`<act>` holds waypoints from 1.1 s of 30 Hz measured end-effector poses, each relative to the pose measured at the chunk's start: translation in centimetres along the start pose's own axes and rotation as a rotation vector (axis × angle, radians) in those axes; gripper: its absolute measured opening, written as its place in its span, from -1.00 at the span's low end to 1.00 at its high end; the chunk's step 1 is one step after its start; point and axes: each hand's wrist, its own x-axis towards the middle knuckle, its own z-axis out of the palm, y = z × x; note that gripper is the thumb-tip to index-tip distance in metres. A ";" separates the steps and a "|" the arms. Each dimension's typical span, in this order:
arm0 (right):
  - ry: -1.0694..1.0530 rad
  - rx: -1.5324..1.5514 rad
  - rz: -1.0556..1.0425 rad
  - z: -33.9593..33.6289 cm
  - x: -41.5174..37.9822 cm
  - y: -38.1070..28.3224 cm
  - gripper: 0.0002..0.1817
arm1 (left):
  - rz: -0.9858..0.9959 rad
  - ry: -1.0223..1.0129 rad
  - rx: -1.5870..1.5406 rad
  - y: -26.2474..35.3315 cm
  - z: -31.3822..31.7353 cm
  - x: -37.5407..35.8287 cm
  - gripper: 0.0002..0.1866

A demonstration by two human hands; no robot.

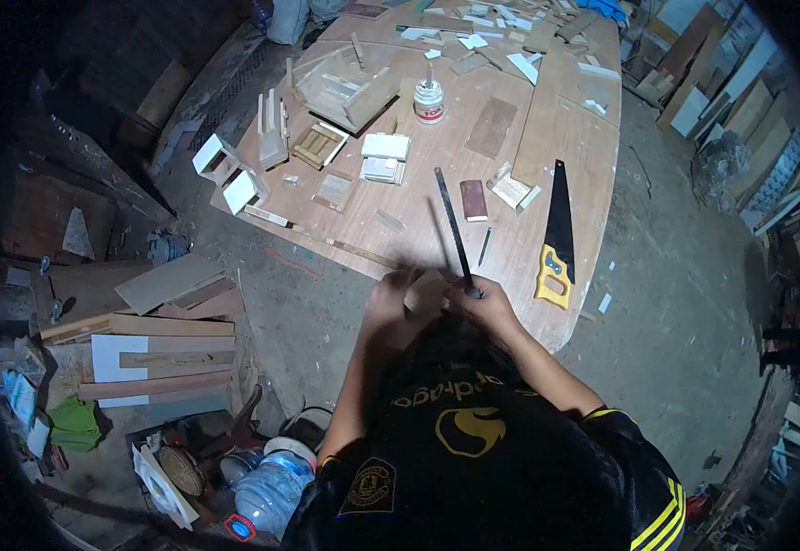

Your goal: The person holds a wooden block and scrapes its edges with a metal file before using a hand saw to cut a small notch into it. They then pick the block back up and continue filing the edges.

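Both of your hands meet at the near edge of the plywood table [547, 138] in the head view. Your right hand [484, 303] is closed around the handle of a long dark file [452, 225], its blade angling up over the table. Your left hand [387, 298] curls its fingers on a small wood piece [426, 292] just beside it. A yellow-handled handsaw [558, 234] lies to the right.

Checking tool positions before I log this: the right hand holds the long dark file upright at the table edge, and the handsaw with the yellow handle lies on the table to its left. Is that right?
Not quite. In the head view the right hand does hold the file at the table edge, but the handsaw lies to its right, not its left.
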 end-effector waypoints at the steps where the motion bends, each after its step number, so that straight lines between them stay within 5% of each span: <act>1: 0.002 0.002 -0.002 0.0 0.0 0.2 -0.80 | 0.123 0.060 0.073 -0.3 0.6 -0.1 -0.34; 5: 0.021 -0.093 0.061 0.1 -0.2 0.1 -0.83 | 0.222 0.148 0.169 -0.7 2.1 -0.8 -0.27; 11: 0.153 0.157 0.219 -2.4 -0.6 -0.1 -0.82 | 0.061 0.178 0.127 -0.2 0.8 -0.7 -0.25; 13: 0.334 -0.054 -0.116 -5.1 0.1 3.0 -0.82 | 0.049 0.219 -0.083 -0.6 0.5 -0.9 -0.27; 17: 0.633 -0.954 -0.043 -12.0 -1.3 7.4 -0.69 | -0.084 0.219 -0.122 -0.7 -0.1 -1.4 -0.28; 22: 0.558 -1.154 0.143 -15.4 -3.0 11.2 -0.58 | -0.030 0.210 0.148 -0.7 -0.4 -1.2 -0.29; 29: 0.502 -1.176 0.100 -17.5 -1.8 13.1 -0.81 | -0.226 0.139 0.036 -0.9 0.3 -0.7 -0.23; 31: 0.495 -1.188 0.081 -17.9 -1.4 12.8 -0.85 | -0.027 0.161 0.168 -1.2 0.2 -0.6 -0.21; 33: 0.494 -1.189 0.048 -18.2 -0.9 12.4 -0.85 | -0.037 0.167 0.184 -0.5 0.0 -0.9 -0.22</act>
